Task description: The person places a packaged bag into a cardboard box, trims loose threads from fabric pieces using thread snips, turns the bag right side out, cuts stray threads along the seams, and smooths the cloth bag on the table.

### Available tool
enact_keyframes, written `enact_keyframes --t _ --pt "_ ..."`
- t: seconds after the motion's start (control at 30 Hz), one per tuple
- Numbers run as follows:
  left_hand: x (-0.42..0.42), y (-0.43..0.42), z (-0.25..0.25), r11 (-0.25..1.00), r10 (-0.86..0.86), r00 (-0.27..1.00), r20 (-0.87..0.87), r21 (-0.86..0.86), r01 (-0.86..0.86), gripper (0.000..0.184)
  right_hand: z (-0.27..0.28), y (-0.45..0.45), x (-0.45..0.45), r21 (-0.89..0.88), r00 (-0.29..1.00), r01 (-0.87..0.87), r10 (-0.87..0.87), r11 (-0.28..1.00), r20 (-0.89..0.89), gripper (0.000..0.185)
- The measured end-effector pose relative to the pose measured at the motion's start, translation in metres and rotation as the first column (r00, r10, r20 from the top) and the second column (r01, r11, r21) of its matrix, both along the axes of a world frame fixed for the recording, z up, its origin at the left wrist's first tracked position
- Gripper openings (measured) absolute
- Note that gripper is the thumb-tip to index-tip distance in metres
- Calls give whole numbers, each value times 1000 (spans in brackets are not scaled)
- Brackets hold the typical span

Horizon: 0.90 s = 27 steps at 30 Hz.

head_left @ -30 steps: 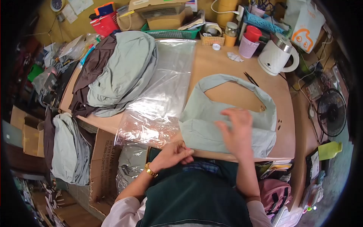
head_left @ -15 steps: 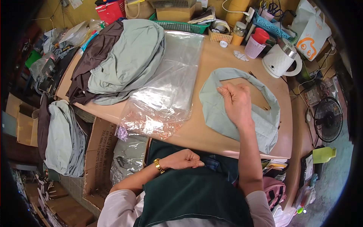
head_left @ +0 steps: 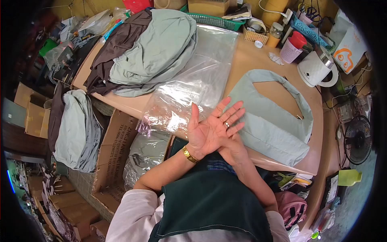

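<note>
My left hand, with a gold watch at the wrist and a ring, is held up over the table's front edge, palm up and fingers spread. It holds nothing. Against its lower edge lies my right hand, its fingers hidden behind the left one. Right of both hands, a pale grey-green cloth piece lies in a loop on the brown table, a small dark tool partly visible at its inner edge. Clear plastic bags lie flat behind my left hand.
Piled grey-green cloth and dark brown cloth cover the table's left side. A white kettle, a pink cup and a green basket line the back. An open cardboard box stands left; a fan stands right.
My left hand has risen from my lap and gone from closed to spread open. My right hand has left the cloth loop and come down-left against it. The camera view has shifted.
</note>
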State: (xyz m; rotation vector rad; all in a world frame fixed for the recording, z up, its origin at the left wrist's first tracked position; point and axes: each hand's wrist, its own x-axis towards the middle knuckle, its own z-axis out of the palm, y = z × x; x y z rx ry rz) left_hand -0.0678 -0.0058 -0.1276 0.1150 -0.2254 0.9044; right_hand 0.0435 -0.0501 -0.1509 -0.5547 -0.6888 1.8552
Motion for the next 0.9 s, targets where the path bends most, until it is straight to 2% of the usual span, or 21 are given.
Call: enact_keyframes --t 0.03,0.07,0.13,0.17,0.23,0.27,0.3,0.33,0.37,0.43,0.47,0.53,0.67,0.7,0.73,0.77,0.8,0.83,0.9 --pt "1 1 -1 996 84 993 -87 15 -83 91 2 -3 -1 15 972 -42 37 999 231 78" --pt "1 0 -2 986 168 971 -173 36 -164 90 -4 -6 -2 12 972 -45 41 999 229 78" --pt "0 0 -6 983 181 964 -197 45 -176 91 -15 -4 -4 -53 991 -27 34 998 133 63" --pt "0 0 -7 981 192 957 -218 55 -184 93 -16 -4 0 -48 990 -25 31 999 134 63" --pt "-2 -2 -6 987 162 969 -187 52 -155 92 -6 -5 7 64 845 -100 51 993 533 31" --pt "-4 -3 -6 991 133 979 -158 42 -128 92 6 -6 12 63 846 -100 52 993 530 31" --pt "-7 -2 -6 991 134 978 -161 39 -130 92 24 -7 19 -20 695 -208 162 978 701 17" --pt "-9 1 -7 992 128 979 -156 39 -123 92 32 -8 24 -123 498 -295 262 948 826 16" --pt "-12 4 -7 993 121 981 -151 36 -117 92 28 -12 26 -127 500 -298 268 946 823 16" --pt "-18 8 -6 992 127 981 -145 15 -127 92 18 -28 30 252 397 -350 -101 902 912 26" --pt "-21 10 -5 991 133 982 -137 -3 -134 92 17 -34 33 253 400 -357 -97 899 911 26" --pt "-23 11 -5 992 125 983 -133 -2 -126 92 18 -43 39 212 222 -365 -136 906 965 20" --pt "-20 7 -2 995 102 991 -91 2 -102 85 27 -48 40 303 318 -306 -203 903 926 14" --pt "-24 7 -10 995 99 991 -91 -3 -100 85 31 -48 32 433 387 -214 -331 875 861 10" --pt "-28 11 -22 977 186 919 -348 162 -137 77 35 -47 30 554 430 -107 -464 826 775 13" --pt "-27 15 -29 936 292 781 -552 331 -117 69 33 -47 37 554 408 -92 -476 828 779 13" --pt "-21 11 -22 911 406 551 -730 374 -176 43 30 -48 47 654 373 -106 -579 749 725 17" --pt "-19 11 -22 842 534 388 -751 513 -167 36 29 -50 58 740 333 -126 -675 661 659 23" --pt "-16 12 -9 703 711 61 -700 709 -59 28 38 -51 96 882 -114 -134 -891 453 440 26"
